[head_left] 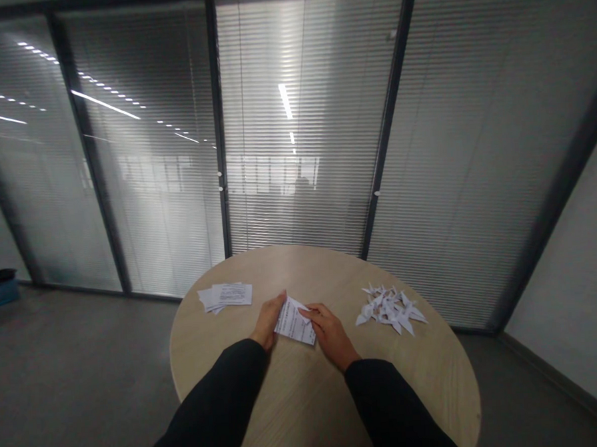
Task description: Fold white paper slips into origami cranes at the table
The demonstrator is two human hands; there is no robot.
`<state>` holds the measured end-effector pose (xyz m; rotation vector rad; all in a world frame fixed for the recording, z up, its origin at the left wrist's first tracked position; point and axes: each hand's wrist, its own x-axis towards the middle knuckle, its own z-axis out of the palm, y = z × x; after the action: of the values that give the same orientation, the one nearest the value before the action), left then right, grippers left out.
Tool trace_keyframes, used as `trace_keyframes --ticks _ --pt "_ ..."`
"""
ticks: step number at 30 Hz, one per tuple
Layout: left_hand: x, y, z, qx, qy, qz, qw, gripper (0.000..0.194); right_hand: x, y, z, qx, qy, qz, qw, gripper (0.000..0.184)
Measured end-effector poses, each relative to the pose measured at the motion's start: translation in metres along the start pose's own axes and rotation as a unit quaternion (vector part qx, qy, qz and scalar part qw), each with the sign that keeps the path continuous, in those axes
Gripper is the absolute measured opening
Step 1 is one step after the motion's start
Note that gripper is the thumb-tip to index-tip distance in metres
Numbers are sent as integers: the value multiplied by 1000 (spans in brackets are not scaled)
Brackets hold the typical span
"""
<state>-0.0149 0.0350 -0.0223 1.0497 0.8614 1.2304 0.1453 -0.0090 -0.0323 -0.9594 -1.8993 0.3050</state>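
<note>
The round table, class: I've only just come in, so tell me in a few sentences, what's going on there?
A person in dark sleeves has both hands over the round table. The left hand grips the left edge of a printed sheet, while the fingers of the right hand are on its upper right part. To the left lie some loose papers, the top one printed; to the right sits a heap of pointed, folded white paper shapes.
</note>
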Motion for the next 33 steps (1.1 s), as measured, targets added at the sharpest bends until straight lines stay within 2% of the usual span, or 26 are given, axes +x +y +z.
trace_keyframes --ticks 5,9,12,16,20,23,33 --pt "-4 6 2 16 -11 13 1000 46 0 -1 2 -16 0 -22 1000 47" --pt "-3 6 1 33 -13 28 999 44 0 -5 1 11 5 -3 1000 45" --pt "-1 3 1 57 -21 43 997 43 2 -6 -1 117 23 89 989 44" --pt "3 -3 2 74 -57 43 995 42 5 0 -2 244 42 237 939 38" --pt "3 -6 3 70 -75 49 994 42 5 5 0 292 -12 263 920 35" --pt "2 -5 3 70 -96 54 991 40 4 4 -1 287 -40 280 915 40" --pt "4 -6 1 118 -91 64 987 39 4 1 -3 224 -37 297 927 41"
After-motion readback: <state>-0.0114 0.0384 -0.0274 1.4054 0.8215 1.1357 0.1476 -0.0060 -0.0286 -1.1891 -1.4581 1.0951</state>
